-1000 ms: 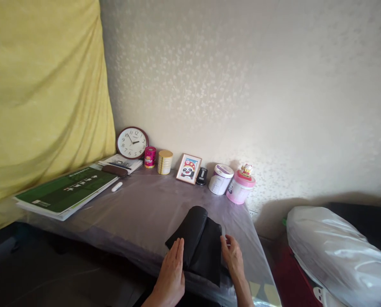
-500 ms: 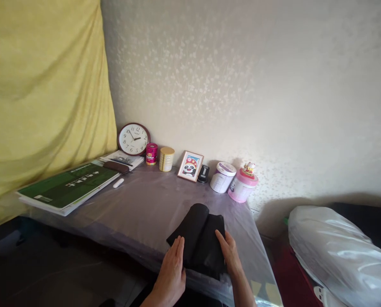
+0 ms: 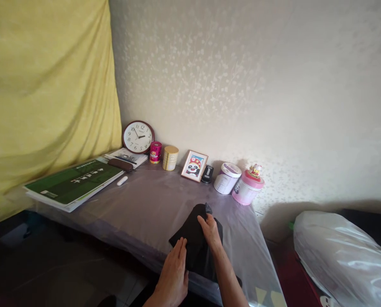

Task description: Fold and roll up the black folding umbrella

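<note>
A folded black cloth [image 3: 189, 238], perhaps a garment, lies near the front right edge of the table. My left hand [image 3: 175, 268] rests along its left side, fingers stretched out and held close together. At the upper part of the cloth, my right hand [image 3: 210, 232] is closed on a fold, its thumb on top and the other fingers partly hidden. A small greyish tip of fabric sticks up beyond that hand. My right forearm covers some of the cloth's lower right part.
Along the wall stand a clock [image 3: 138, 137], a pink can [image 3: 155, 152], a yellow-lidded can [image 3: 170, 158], a panda picture frame [image 3: 194, 166], a black stapler-like object [image 3: 207, 174] and two tubs [image 3: 228, 179]. Green books [image 3: 75, 183] lie left; a plastic-covered bundle [image 3: 340, 251] sits right of the table [image 3: 139, 204].
My right hand has moved from the cloth's right edge up and left to its upper part and taken hold there. The right portion has been drawn inward. My left hand stays at the left side.
</note>
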The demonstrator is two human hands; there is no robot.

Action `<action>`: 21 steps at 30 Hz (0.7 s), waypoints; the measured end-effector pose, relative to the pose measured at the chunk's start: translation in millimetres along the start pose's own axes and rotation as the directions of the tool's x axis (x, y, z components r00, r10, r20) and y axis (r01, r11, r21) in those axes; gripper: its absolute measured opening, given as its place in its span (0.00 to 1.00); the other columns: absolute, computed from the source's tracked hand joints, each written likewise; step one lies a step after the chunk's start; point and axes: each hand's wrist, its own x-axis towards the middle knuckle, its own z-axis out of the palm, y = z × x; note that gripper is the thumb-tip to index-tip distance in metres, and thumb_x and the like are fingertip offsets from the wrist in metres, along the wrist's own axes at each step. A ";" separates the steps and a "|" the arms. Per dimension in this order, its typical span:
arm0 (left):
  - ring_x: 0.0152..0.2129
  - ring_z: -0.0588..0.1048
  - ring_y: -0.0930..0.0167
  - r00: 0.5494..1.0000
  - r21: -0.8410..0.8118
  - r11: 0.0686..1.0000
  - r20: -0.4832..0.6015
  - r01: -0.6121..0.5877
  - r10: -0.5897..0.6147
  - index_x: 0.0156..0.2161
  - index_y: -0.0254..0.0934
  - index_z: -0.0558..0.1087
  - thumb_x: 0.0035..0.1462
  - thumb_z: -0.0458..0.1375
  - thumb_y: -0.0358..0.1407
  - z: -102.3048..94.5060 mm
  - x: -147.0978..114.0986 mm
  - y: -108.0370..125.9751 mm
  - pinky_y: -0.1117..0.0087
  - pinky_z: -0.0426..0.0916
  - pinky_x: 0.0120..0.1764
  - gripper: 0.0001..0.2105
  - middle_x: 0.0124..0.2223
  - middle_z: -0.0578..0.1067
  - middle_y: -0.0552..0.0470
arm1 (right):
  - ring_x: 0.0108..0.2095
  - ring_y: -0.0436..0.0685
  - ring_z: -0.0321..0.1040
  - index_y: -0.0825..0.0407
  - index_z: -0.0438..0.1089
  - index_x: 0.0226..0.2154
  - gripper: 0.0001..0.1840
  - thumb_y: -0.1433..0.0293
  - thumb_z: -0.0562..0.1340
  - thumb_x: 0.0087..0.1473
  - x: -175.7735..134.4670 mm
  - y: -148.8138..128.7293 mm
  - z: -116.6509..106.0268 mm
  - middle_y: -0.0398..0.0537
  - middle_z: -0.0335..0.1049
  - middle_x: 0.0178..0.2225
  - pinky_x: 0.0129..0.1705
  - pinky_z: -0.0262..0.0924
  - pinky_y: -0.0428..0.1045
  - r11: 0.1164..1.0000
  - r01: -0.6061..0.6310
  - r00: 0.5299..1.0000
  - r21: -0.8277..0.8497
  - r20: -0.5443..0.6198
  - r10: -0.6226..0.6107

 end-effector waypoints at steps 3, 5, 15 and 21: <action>0.61 0.49 0.65 1.000 -0.002 1.000 0.001 0.001 -0.001 0.61 0.28 0.46 0.43 0.48 0.25 -5.2 0.8 1.4 0.60 0.52 0.59 0.36 0.64 0.49 0.41 | 0.25 0.54 0.69 0.56 0.64 0.42 0.21 0.62 0.59 0.45 3.6 -0.8 7.5 0.44 0.70 0.23 0.22 0.61 0.46 0.997 -0.077 0.995 -0.032 0.055 0.078; 0.60 0.51 0.65 1.000 -0.013 1.000 -0.002 0.000 0.000 0.61 0.29 0.46 0.43 0.48 0.25 -7.0 1.0 0.3 0.60 0.52 0.59 0.36 0.64 0.50 0.41 | 0.23 0.53 0.70 0.54 0.61 0.44 0.20 0.63 0.58 0.47 4.2 -1.6 10.8 0.43 0.71 0.25 0.21 0.61 0.45 0.993 -0.117 0.985 -0.013 0.125 0.118; 0.55 0.62 0.61 0.986 0.059 0.997 -0.152 -0.053 0.062 0.55 0.34 0.58 0.51 0.49 0.32 -15.7 -10.7 -4.1 0.57 0.61 0.54 0.24 0.57 0.63 0.40 | 0.26 0.50 0.71 0.52 0.66 0.31 0.13 0.62 0.52 0.53 -5.7 -13.7 9.7 0.46 0.76 0.27 0.27 0.59 0.44 0.988 0.072 0.930 -0.137 0.367 -0.017; 0.59 0.54 0.59 0.959 0.065 0.963 -0.089 -0.262 0.267 0.56 0.41 0.57 0.44 0.52 0.28 -23.0 6.0 5.2 0.53 0.53 0.59 0.30 0.62 0.56 0.47 | 0.28 0.51 0.70 0.49 0.69 0.31 0.12 0.65 0.51 0.55 -21.5 -23.7 6.7 0.42 0.76 0.28 0.33 0.61 0.46 0.929 0.291 0.896 -0.231 0.407 -0.179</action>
